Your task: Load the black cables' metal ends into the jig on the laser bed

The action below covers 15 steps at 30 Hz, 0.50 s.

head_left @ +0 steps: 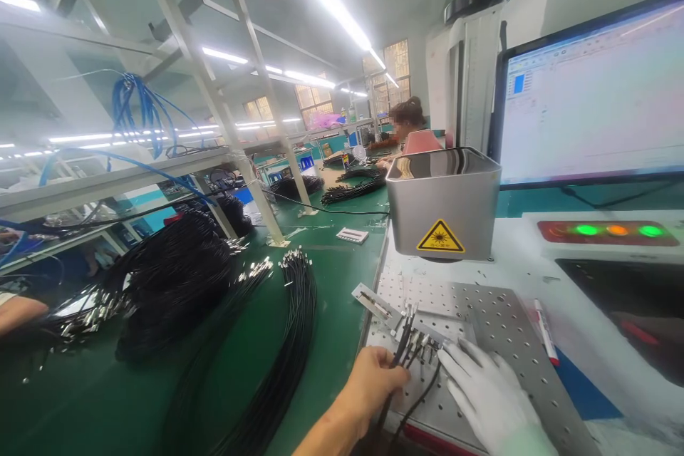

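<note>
The head view showed the bare left hand closed on a few black cables, thumb and fingers pinching them just below their metal ends. The cables lay over the near part of a perforated plate, their lower lengths running down past the plate's near edge. The right hand, in a white glove, lay palm down to the right of the ends, its fingers extended and their tips at the row of metal ends; whether it gripped anything could not be told. A slim metal fixture stuck out to the left from beside the ends, over the plate's left edge.

Beyond the plate stood a grey box with a yellow warning label. To the right were a red-capped pen, a panel with green and orange lights, and a monitor.

On the green surface to the left, a curved bundle of black cables lay near a large dark pile. A small white block lay farther off. A person sat at the far side, behind the box, and another person's forearm showed at the left edge.
</note>
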Available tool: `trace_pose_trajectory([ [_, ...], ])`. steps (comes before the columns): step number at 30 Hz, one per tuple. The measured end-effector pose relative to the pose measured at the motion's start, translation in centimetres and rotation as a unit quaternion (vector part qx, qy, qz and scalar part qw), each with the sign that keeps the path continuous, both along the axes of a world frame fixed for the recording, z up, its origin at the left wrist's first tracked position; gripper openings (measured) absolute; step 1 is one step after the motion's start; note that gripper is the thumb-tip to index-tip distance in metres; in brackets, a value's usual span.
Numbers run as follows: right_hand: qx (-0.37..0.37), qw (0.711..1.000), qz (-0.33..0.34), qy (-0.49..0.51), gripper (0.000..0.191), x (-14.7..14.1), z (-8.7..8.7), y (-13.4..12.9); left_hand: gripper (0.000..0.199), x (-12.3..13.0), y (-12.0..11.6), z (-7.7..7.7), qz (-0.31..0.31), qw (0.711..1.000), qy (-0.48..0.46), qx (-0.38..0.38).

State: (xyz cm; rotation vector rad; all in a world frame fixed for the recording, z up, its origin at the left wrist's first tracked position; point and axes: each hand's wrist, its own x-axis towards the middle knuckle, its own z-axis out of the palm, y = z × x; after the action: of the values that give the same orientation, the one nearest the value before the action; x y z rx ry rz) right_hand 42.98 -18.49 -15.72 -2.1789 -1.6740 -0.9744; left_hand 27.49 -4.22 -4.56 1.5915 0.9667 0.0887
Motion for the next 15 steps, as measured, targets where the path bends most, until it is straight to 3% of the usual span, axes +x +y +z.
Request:
trace_pose_trajectory([
  [5, 0.008, 1.000, -0.003, 0.002, 0.039, -0.1, 0.2, 0.2, 0.019, 1.0, -0.5, 0.0, 0.004, 1.000, -0.005, 0.020],
  [12, 0.026, 1.000, -0.001, -0.013, 0.038, -0.3, 0.7, 0.1, 0.026, 1.0, -0.5, -1.4, -0.028, 0.996, 0.024, 0.086],
  [15, 0.023, 1.000, -0.003, -0.002, 0.037, -0.3, 0.7, 0.0, 0.030, 1.1, -0.5, -1.8, -0.042, 0.995, 0.028, 0.082],
])
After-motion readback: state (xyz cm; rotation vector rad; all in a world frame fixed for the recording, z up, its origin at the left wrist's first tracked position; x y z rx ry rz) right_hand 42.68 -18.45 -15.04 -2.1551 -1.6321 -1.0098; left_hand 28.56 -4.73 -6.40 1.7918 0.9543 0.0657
